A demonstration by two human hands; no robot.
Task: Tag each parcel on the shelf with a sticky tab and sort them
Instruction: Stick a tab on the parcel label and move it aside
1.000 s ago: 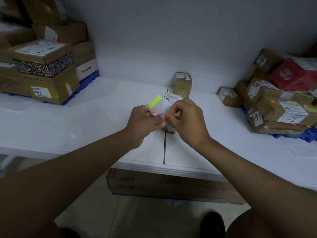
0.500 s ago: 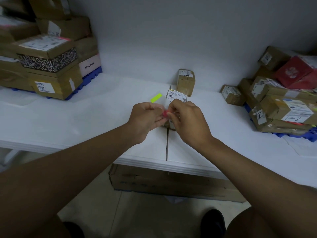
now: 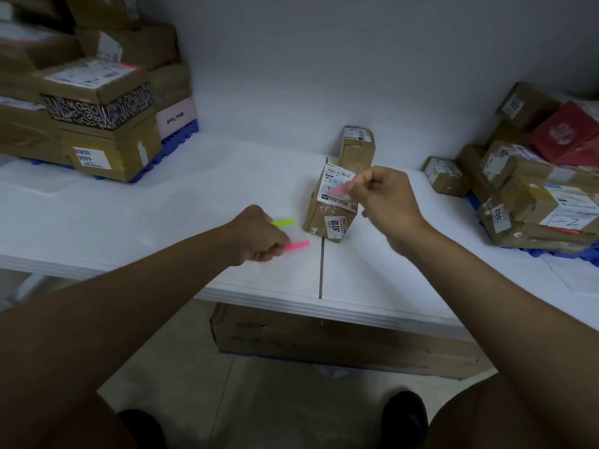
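My right hand [image 3: 385, 202] pinches a pink tab [image 3: 339, 190] against the parcel [image 3: 330, 205] mid-shelf [image 3: 194, 202]; my left hand [image 3: 259, 236] curls round a tab strip — yellow tab [image 3: 283, 222] and pink end [image 3: 297, 245] poking out.

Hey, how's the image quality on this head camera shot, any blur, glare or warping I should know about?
Head view: dim, flat light, no glare; the right hand and its pink tab are smeared by motion, the left hand slightly; the shelf edge bows from the wide-angle lens; the parcel label shows print too soft to read.
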